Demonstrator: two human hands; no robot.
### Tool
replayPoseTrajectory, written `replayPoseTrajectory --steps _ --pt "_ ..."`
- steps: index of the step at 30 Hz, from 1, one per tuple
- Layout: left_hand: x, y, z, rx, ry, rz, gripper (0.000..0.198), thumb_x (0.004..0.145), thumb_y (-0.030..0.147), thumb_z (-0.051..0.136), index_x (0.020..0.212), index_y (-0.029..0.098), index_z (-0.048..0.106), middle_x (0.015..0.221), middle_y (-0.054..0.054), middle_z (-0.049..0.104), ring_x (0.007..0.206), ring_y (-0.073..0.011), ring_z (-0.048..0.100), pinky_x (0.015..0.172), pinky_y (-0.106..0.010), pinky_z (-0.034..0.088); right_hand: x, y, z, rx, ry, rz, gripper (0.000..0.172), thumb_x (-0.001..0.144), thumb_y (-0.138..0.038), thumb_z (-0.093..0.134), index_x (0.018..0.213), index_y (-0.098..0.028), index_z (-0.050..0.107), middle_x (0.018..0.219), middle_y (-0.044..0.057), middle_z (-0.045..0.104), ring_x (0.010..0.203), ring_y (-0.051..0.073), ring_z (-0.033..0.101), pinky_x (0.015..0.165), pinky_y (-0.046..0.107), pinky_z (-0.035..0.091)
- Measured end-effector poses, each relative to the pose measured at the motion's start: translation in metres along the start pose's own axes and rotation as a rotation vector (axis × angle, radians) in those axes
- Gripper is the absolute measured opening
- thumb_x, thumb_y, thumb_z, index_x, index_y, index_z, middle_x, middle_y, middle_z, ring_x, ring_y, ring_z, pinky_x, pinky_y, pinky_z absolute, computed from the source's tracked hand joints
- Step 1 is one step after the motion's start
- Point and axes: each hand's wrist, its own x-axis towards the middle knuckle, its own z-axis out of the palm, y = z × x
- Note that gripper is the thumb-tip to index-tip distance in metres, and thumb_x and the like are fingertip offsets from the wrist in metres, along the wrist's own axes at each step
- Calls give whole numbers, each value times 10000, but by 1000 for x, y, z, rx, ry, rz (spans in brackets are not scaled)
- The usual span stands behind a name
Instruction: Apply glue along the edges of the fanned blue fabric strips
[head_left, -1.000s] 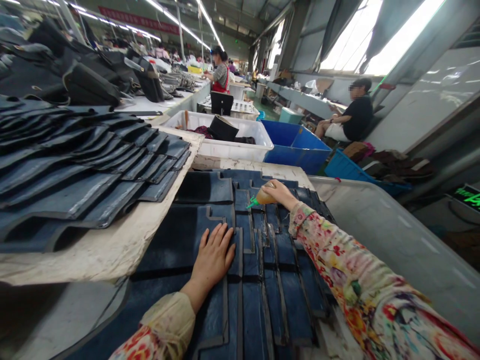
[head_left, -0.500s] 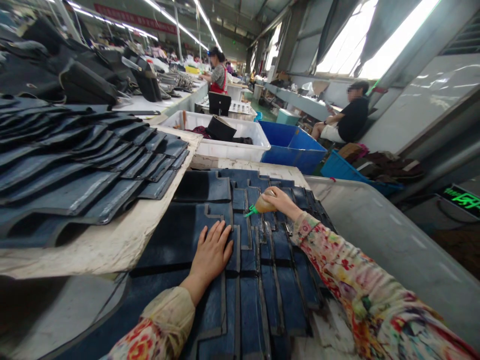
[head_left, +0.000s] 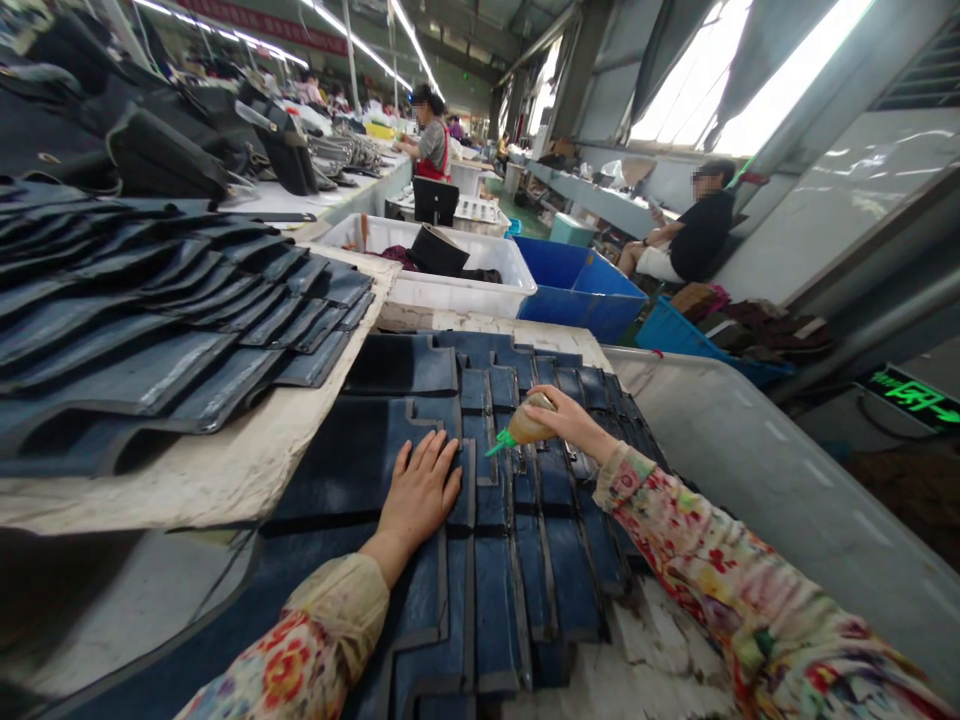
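Note:
Overlapping dark blue leather-like panels (head_left: 341, 455) with grey edges lie in stepped rows on the board before me. My left hand (head_left: 418, 492) rests flat on them, fingers stretched out and holding nothing. My right hand (head_left: 568, 418) is wrapped round a squeeze bottle (head_left: 529, 422) of brownish content with a green nozzle. The bottle is tilted, its tip pointing down and left close above a panel's edge; whether it touches I cannot tell. Glossy wet-looking streaks run along several panel edges to the right of the tip.
More blue panels (head_left: 150, 340) are stacked on the pale board (head_left: 247, 475) at left. A white bin (head_left: 480, 295) and a blue bin (head_left: 600, 297) stand beyond. A large grey tub (head_left: 720, 440) is at right. One person (head_left: 433, 140) stands at a far table; another (head_left: 697, 235) sits by the wall.
My right hand has shifted slightly down with the bottle, whose nozzle now points lower and left along the panel edge. My left hand stays on the panels. The whole view has shifted a little.

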Motion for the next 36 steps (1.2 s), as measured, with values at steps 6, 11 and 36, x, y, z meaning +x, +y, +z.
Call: replayPoseTrajectory --steps 6,11,36 --pt "0 0 1 -7 18 2 403 891 344 390 1264 220 481 1338 -79 485 1273 -234 382 1078 -457 227 -23 -4 0 -38 62 -109 360 748 -425 560 1022 -192 542 1003 46 580 959 198 536 890 344 398" --pt "0 1 0 -4 6 -4 399 892 343 391 1257 214 485 1337 -77 487 1276 -233 379 1077 -453 228 -33 -4 3 -64 113 -154 343 760 -391 562 1040 -195 528 1021 56 560 971 196 528 911 347 393" --pt "-1 0 0 -5 15 -1 391 902 325 369 1255 207 487 1338 -83 485 1279 -229 373 1078 -451 223 -13 -13 26 -37 250 -33 390 747 -453 549 1027 -181 530 1080 84 556 1032 211 503 958 371 362"
